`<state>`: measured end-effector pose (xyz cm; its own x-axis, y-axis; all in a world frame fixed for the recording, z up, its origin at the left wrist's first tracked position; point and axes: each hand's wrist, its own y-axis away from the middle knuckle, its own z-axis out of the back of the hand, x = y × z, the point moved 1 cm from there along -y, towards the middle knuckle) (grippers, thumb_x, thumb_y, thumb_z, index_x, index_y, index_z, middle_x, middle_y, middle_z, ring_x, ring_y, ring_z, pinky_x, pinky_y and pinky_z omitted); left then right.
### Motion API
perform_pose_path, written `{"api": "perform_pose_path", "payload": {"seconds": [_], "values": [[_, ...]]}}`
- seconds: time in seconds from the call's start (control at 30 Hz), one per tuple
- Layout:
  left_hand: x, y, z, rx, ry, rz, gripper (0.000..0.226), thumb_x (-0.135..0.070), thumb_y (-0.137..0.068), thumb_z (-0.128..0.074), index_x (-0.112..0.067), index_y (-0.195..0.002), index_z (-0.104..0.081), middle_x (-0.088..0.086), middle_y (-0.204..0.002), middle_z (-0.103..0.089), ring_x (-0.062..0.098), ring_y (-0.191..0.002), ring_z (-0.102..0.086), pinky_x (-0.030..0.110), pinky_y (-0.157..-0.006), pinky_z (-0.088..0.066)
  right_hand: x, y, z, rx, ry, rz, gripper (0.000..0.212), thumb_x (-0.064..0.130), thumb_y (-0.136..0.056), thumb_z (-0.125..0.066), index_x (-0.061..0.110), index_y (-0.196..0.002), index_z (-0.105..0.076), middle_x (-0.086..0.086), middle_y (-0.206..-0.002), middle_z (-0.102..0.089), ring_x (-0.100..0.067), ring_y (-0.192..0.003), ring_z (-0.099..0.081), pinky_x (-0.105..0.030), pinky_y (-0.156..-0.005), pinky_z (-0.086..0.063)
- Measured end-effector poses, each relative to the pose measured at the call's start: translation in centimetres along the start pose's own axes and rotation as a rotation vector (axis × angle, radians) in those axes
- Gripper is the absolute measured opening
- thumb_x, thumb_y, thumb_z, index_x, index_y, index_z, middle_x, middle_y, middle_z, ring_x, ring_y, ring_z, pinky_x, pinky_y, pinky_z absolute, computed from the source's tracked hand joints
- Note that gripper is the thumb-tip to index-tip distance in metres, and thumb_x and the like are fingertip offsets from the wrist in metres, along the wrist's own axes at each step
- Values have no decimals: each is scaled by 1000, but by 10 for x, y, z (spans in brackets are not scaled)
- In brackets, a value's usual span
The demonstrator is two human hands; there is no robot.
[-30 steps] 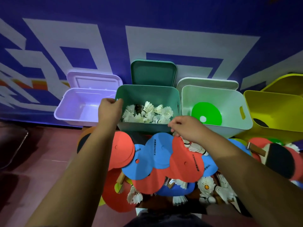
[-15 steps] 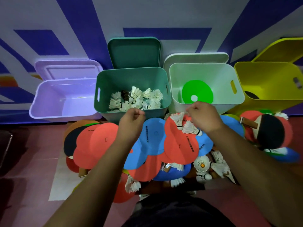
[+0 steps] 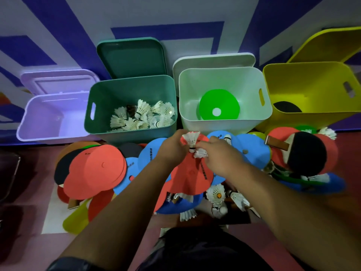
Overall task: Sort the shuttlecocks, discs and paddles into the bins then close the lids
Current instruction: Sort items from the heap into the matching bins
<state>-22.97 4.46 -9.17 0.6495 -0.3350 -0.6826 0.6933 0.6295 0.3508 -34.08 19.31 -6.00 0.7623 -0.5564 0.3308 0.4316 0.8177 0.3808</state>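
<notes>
Four open bins stand along the wall. The teal bin (image 3: 132,81) holds several white shuttlecocks (image 3: 140,116). The white bin (image 3: 224,72) holds a green disc (image 3: 218,103). A black paddle (image 3: 287,107) lies in the yellow bin (image 3: 304,67). Above the floor pile, my left hand (image 3: 172,148) pinches an upright shuttlecock (image 3: 191,139) by its feathers. My right hand (image 3: 220,157) touches that one's base and grips a second shuttlecock (image 3: 201,153) lying sideways.
The purple bin (image 3: 48,118) at the left holds nothing. All lids lean open against the wall. Red discs (image 3: 97,169), blue discs (image 3: 252,151), a black-faced paddle (image 3: 306,155) and loose shuttlecocks (image 3: 216,194) are heaped on the floor before the bins.
My left hand left the teal bin's rim and came down to the right hand. The right hand picked two shuttlecocks off the pile; my left hand now pinches the upper one.
</notes>
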Motion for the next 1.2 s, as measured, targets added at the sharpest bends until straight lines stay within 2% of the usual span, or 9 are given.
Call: {"api": "perform_pose_path", "payload": {"seconds": [0.13,0.23,0.37,0.63,0.8,0.9,1.0,1.13,1.2], "values": [[-3,8,-2,-88,-58,55,15,-22,-97,-65,-20,-112,-66,11,-99,-75,35,-93,-68,37,-73,-48,-7,-2,6,-72,26,22,25,16,-93,-63,28,-113,-53,-2,-110,-52,-32,-96,-60,-37,-65,-46],[1,22,-2,-132,-10,70,7,-25,-96,-69,-26,-90,-65,-4,-82,-68,23,-75,-64,28,-60,-44,-15,-3,13,-59,28,54,15,25,-95,-64,31,-96,-51,0,-103,-53,-31,-88,-60,-40,-68,-52],[6,46,8,-217,31,90,12,-27,-95,-74,-30,-87,-65,-10,-75,-61,3,-67,-55,15,-57,-35,-13,-6,29,-84,-108,104,18,35,-90,-72,34,-83,-55,8,-90,-59,-23,-90,-62,-40,-78,-53],[18,92,60,-434,112,131,9,-30,-97,-70,-27,-88,-68,-2,-65,-59,5,-55,-50,21,-49,-30,44,-26,75,-205,-390,248,14,31,-87,-80,25,-84,-68,7,-81,-69,-15,-80,-64,-32,-73,-49],[30,116,99,-529,273,153,12,-34,-99,-66,-27,-90,-69,-4,-67,-60,13,-52,-49,34,-47,-44,87,-49,99,-300,-539,227,15,33,-87,-80,23,-85,-70,7,-80,-69,-8,-76,-62,-23,-67,-44],[38,127,120,-581,289,140,15,-33,-102,-64,-28,-88,-69,-7,-66,-57,8,-52,-49,27,-44,-40,111,-62,105,-357,-624,196,14,34,-88,-77,23,-86,-69,8,-81,-70,-10,-76,-64,-25,-69,-46],[53,128,140,-627,329,148,15,-37,-100,-66,-30,-87,-69,-8,-68,-58,14,-63,-56,39,-62,-50,129,-74,98,-345,-599,191,10,34,-91,-72,26,-96,-69,8,-83,-70,-16,-77,-65,-31,-72,-51],[62,119,161,-658,366,168,14,-30,-101,-66,-26,-89,-71,-8,-71,-61,10,-64,-54,30,-60,-44,139,-82,73,-143,-353,199,34,28,-94,-65,35,-127,-65,8,-97,-74,-20,-84,-70,-34,-81,-55],[63,110,172,-660,423,155,12,-28,-100,-66,-25,-91,-72,-9,-71,-62,11,-63,-53,30,-61,-44,141,-81,64,-129,-315,199,33,27,-95,-63,36,-126,-67,9,-101,-73,-20,-88,-69,-32,-81,-52]]}}
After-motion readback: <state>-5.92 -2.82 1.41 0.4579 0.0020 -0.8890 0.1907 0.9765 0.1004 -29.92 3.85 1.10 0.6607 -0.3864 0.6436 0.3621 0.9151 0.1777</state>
